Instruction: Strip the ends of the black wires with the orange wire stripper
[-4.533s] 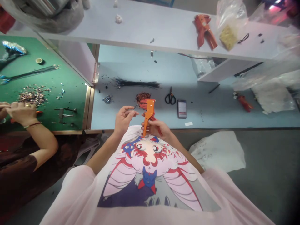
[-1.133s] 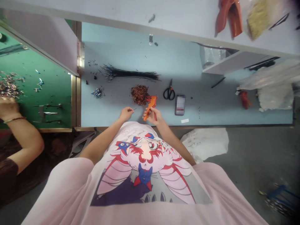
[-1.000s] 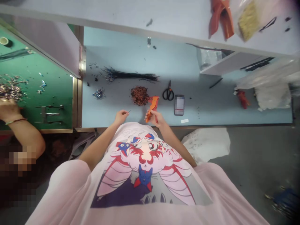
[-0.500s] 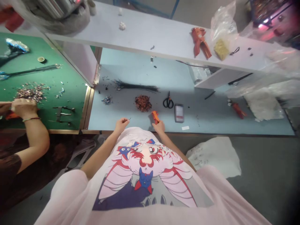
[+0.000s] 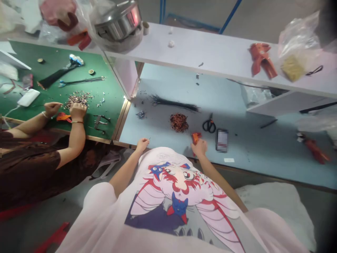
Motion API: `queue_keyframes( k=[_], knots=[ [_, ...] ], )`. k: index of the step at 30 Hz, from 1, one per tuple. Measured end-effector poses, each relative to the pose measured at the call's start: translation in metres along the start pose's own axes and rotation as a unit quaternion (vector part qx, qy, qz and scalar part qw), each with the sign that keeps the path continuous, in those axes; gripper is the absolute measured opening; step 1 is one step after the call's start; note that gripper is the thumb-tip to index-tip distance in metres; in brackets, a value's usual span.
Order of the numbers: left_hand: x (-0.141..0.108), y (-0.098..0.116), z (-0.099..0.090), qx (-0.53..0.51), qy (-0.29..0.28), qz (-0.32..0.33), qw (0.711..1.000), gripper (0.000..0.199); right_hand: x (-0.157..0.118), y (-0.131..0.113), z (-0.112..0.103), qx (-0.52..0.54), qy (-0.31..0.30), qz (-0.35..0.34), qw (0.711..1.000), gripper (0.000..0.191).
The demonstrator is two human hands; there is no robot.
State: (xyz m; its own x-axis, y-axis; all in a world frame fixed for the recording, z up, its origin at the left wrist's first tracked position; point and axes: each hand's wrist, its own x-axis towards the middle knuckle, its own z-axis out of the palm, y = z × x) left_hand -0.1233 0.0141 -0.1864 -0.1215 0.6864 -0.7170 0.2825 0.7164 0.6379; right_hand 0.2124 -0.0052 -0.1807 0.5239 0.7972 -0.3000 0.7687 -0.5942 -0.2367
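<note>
Forearms (image 5: 125, 172) slanting inward, I'm pinching thin wire (image 5: 150, 138) in left hand (image 5: 143, 144); right hand (image 5: 201, 146) gripping orange tool (image 5: 196, 137) left of phone (image 5: 222, 140).

One head-worn view from close above the shirt (image 5: 171, 207), forward and down over the bench (image 5: 231, 116).

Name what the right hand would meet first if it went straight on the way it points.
Beyond the orange tool it holds, the right hand would probably meet the copper-colored pile first, though the hand's height is unclear.
</note>
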Motion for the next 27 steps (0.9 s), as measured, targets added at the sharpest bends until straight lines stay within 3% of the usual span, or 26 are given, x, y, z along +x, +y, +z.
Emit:
queue_keyframes(
  k=[6, 14, 20, 27],
  knots=[
    [0.012, -0.016, -0.008, -0.014, 0.019, -0.049, 0.999, 0.035, 0.018, -0.034, 0.006, 0.013, -0.030, -0.117, 0.993, 0.044],
    [0.019, -0.018, -0.021, -0.030, 0.023, -0.061, 0.997, 0.021, 0.039, -0.081, 0.026, 0.076, -0.077, -0.137, 0.985, 0.038],
    [0.021, -0.017, -0.022, -0.050, 0.019, -0.071, 0.996, 0.022, 0.068, -0.093, 0.016, 0.108, -0.069, -0.173, 0.977, 0.031],
    [0.024, -0.020, -0.025, -0.059, 0.008, -0.093, 0.994, 0.023, 0.087, -0.113, 0.017, 0.099, -0.110, -0.210, 0.967, 0.046]
  ],
)
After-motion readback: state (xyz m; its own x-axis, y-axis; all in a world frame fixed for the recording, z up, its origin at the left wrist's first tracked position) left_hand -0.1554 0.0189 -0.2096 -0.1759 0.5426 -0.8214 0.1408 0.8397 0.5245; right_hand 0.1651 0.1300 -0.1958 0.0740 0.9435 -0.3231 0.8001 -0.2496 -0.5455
